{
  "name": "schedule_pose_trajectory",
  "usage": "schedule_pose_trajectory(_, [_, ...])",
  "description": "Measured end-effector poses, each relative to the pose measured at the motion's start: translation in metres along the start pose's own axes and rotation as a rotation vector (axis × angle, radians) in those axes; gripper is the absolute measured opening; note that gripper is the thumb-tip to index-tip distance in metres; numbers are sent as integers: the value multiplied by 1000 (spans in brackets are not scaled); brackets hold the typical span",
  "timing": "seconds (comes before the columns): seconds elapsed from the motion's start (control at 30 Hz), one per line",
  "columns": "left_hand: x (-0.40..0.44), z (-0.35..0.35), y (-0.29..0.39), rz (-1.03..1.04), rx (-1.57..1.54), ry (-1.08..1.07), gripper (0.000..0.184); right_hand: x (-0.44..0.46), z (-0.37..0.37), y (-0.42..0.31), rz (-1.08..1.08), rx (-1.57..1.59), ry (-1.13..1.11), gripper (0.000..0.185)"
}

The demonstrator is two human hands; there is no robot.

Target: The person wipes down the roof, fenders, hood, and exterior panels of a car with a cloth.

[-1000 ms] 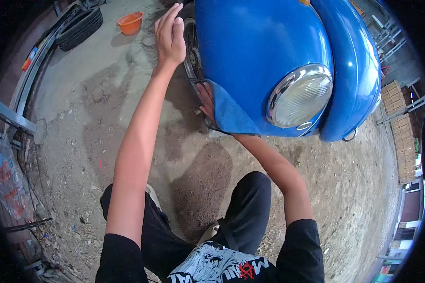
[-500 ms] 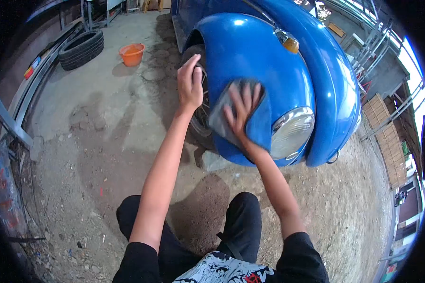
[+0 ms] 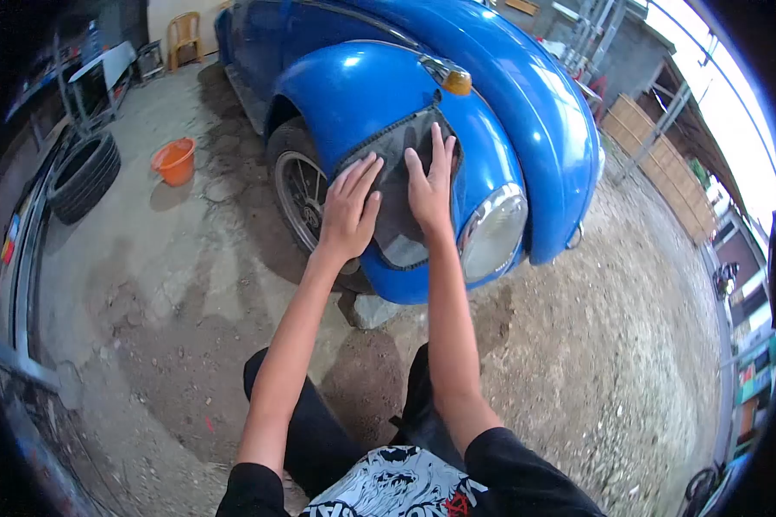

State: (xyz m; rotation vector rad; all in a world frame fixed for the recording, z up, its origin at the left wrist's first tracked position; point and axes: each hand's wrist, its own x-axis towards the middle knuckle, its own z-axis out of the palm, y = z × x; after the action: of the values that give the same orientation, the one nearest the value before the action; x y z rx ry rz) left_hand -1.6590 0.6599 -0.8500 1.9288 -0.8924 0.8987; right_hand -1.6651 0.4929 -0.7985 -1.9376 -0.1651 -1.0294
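Note:
A dark grey cloth (image 3: 397,207) lies spread over the front fender (image 3: 345,95) of a blue car, between the wheel and the headlight (image 3: 496,233). My left hand (image 3: 350,208) is at the cloth's left side, fingers stretched out. Over the cloth's right part is my right hand (image 3: 431,185), its fingers extended upward and close together. Neither hand grips the cloth; whether each palm presses on it I cannot tell. An amber turn signal (image 3: 458,83) sits on the fender just above the cloth.
The car's front wheel (image 3: 300,189) is left of my hands, and a stone block (image 3: 372,312) lies on the ground below the fender. Farther left are an orange basin (image 3: 174,162) and a loose tire (image 3: 84,178). A yellow chair (image 3: 184,41) stands at the back.
The cloth, bunched under my right hand before, is now spread flat and higher on the fender. My left hand has come onto its left side. The view has shifted, turning toward the right.

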Motion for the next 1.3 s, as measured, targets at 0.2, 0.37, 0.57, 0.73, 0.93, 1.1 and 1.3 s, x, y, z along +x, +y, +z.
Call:
schedule_pose_trajectory(0.2, [4, 27, -4, 26, 213, -14, 67, -15, -62, -2, -140, -261, -340, 64])
schedule_pose_trajectory(0.37, [-1, 26, -21, 63, 262, -98, 82, -15, -99, 11, -402, -849, -407, 77])
schedule_pose_trajectory(0.57, [2, 6, -29, 192, 320, -194, 96, 1, -112, 26, -495, -760, -437, 81])
schedule_pose_trajectory(0.73, [-25, 19, -16, 88, 443, 17, 75, 5, -123, 38, -523, -680, -449, 66])
schedule_pose_trajectory(0.93, [-33, 29, 1, -6, 463, 54, 48, 6, -126, 46, -491, -440, -397, 31])
schedule_pose_trajectory(1.1, [-16, 0, 26, -97, 306, -34, 33, 18, -130, 54, -402, -255, -483, 16])
schedule_pose_trajectory(1.3, [16, -86, 86, -234, -16, -178, 26, 6, -161, -5, -251, -103, -432, 22])
